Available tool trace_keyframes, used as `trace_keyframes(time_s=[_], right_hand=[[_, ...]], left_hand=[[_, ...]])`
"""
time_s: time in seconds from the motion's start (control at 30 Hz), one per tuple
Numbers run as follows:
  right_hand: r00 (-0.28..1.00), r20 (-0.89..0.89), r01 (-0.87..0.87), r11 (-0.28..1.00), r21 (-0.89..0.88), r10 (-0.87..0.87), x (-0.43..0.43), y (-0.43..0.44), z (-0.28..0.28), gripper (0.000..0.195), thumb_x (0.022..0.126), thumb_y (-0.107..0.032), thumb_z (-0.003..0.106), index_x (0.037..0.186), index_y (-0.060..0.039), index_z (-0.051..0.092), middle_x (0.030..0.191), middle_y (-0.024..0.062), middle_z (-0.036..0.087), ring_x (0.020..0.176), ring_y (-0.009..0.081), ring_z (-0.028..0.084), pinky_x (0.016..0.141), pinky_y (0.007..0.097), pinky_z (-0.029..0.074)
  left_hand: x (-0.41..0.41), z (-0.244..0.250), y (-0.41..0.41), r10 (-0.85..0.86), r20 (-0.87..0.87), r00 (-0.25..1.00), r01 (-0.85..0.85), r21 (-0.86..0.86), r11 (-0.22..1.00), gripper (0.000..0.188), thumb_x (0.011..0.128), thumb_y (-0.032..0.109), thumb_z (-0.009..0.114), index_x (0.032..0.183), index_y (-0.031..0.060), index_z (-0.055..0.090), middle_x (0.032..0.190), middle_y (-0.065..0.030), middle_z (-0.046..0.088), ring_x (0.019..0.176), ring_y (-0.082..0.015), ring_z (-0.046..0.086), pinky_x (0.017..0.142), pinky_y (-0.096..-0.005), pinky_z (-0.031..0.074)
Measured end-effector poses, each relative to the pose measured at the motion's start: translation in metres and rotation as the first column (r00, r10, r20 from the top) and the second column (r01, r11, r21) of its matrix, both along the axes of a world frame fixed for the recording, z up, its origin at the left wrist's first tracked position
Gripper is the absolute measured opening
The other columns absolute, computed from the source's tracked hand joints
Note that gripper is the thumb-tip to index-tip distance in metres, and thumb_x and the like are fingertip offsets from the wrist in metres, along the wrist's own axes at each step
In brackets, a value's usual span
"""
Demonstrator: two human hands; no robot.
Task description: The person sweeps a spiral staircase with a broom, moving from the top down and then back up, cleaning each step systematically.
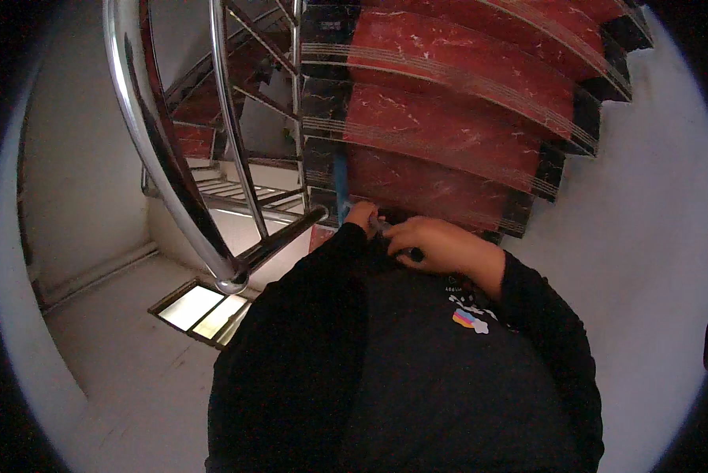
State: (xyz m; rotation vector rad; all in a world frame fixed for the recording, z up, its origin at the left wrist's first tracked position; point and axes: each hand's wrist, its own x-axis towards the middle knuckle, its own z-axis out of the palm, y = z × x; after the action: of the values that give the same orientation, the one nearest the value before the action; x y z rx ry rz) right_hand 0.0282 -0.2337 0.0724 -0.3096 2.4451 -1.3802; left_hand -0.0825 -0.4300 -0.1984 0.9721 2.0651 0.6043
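Observation:
Close to my chest, my left hand (363, 215) and my right hand (444, 241) are closed around what appears to be one handle. A greyish piece of the handle (379, 224) shows between them. From the curl of my right fingers pokes a dark round end (414, 254). Beyond my left hand a narrow blue strip (340, 174) lies over the stair edge; whether it joins the handle I cannot tell. My fingers cover most of the grip, and the image is dim there.
Red stone stairs (442, 112) with black borders and ridged nosings curve before me. To the left stands a polished metal railing (170, 201) with posts and crossbars. A pale wall (620, 248) runs along the right. Lower left, a window (203, 310) lets in light.

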Motion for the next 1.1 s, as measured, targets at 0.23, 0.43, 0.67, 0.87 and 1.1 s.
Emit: trace_keyframes(time_s=[0.23, 0.43, 0.67, 0.87, 1.1], right_hand=[[0.991, 0.07, -0.111, 0.993, -0.029, 0.113, -0.042, -0.012, -0.043, 0.018, 0.082, -0.01, 0.066, 0.1, -0.0072, 0.066, 0.127, 0.0175, 0.056, 0.105, 0.0362, 0.06, 0.087, 0.0415, 0.049], [0.996, 0.053, 0.085, 0.977, -0.198, -0.076, -0.054, -0.01, -0.086, 0.015, 0.085, -0.012, 0.066, 0.098, -0.0074, 0.065, 0.114, 0.0165, 0.063, 0.103, 0.0342, 0.061, 0.087, 0.0422, 0.048], [0.901, 0.229, 0.418, 0.88, -0.225, -0.369, -0.017, -0.028, -0.098, 0.015, 0.086, -0.014, 0.068, 0.096, -0.0034, 0.064, 0.096, 0.0115, 0.066, 0.094, 0.0256, 0.063, 0.083, 0.0377, 0.048], [0.699, 0.223, 0.713, 0.684, -0.154, -0.679, 0.043, -0.012, -0.065, 0.018, 0.085, -0.018, 0.07, 0.095, -0.0032, 0.064, 0.093, 0.0116, 0.067, 0.09, 0.0238, 0.064, 0.083, 0.0346, 0.048], [0.392, 0.237, 0.908, 0.415, 0.054, -0.889, 0.106, -0.007, -0.01, 0.021, 0.086, -0.022, 0.07, 0.095, -0.004, 0.067, 0.094, 0.0126, 0.069, 0.092, 0.0255, 0.066, 0.083, 0.035, 0.049]], left_hand=[[-0.036, -0.073, -0.015, 0.148, 0.065, 0.987, -0.13, -0.219, 0.967, 0.016, 0.073, 0.011, 0.069, 0.074, 0.0029, 0.055, 0.092, -0.0157, 0.058, 0.091, -0.0339, 0.057, 0.078, -0.0415, 0.047], [-0.069, -0.038, -0.01, 0.123, -0.104, 0.987, -0.15, -0.324, 0.934, 0.039, 0.053, 0.021, 0.086, 0.079, 0.0056, 0.062, 0.093, -0.0128, 0.061, 0.087, -0.0332, 0.06, 0.078, -0.0399, 0.05], [-0.056, -0.091, -0.009, -0.18, -0.048, 0.983, 0.135, -0.482, 0.866, 0.052, 0.054, 0.03, 0.087, 0.095, 0.0068, 0.067, 0.097, -0.0139, 0.067, 0.098, -0.0338, 0.062, 0.079, -0.0408, 0.052], [-0.015, -0.034, 0.08, -0.505, 0.225, 0.833, 0.55, -0.428, 0.717, 0.039, 0.069, 0.031, 0.078, 0.098, 0.007, 0.068, 0.097, -0.016, 0.067, 0.095, -0.0345, 0.063, 0.079, -0.0403, 0.053], [0.07, -0.037, 0.134, -0.749, 0.113, 0.653, 0.756, -0.153, 0.636, 0.029, 0.074, 0.025, 0.072, 0.095, 0.0062, 0.069, 0.101, -0.0164, 0.068, 0.092, -0.0343, 0.065, 0.075, -0.0434, 0.052]])
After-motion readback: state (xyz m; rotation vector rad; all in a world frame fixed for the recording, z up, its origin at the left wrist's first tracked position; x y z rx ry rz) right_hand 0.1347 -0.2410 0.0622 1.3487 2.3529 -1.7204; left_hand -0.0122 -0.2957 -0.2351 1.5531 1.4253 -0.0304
